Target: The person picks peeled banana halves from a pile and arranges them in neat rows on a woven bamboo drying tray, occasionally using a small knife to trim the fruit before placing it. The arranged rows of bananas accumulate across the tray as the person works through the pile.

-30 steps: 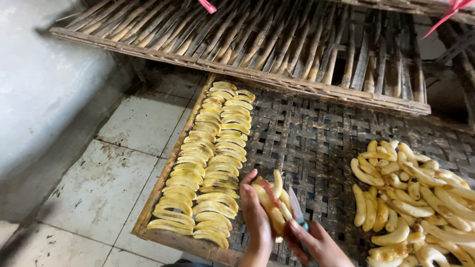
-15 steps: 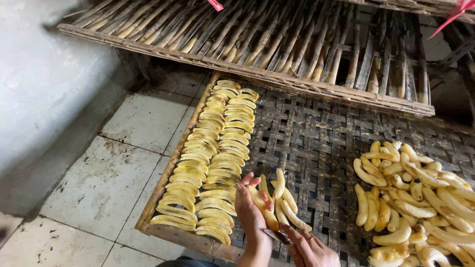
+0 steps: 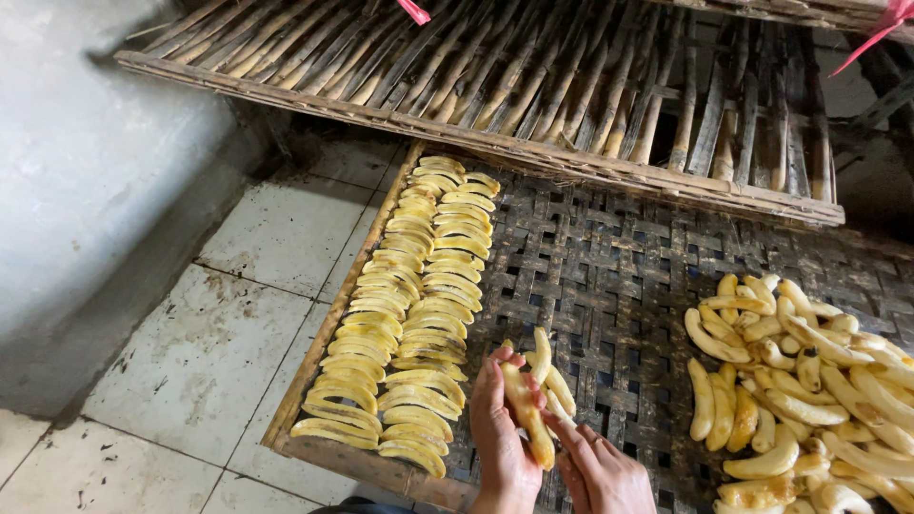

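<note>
- The left hand (image 3: 502,440) is curled around a peeled, pale-yellow banana (image 3: 526,416), thumb on one side, fingers behind; the fruit stands almost upright in that closed hold, near the bottom edge of the view
- The right hand (image 3: 600,466) pinches the banana's lower end with its fingertips (image 3: 560,430); whether it also holds a tool cannot be told
- A few more yellow banana slices (image 3: 546,366) fan out just behind the held fruit, touching the left hand's fingers
- Under both hands lies a dark woven bamboo tray (image 3: 609,276) with a wooden rim
- To the left, two neat rows of sliced banana halves (image 3: 409,305) run from near to far
- To the right, a loose heap of peeled whole bananas (image 3: 800,381) rests on the weave
- Farther off, a slatted bamboo rack (image 3: 533,86); at left, a stained tiled floor (image 3: 209,324)
</note>
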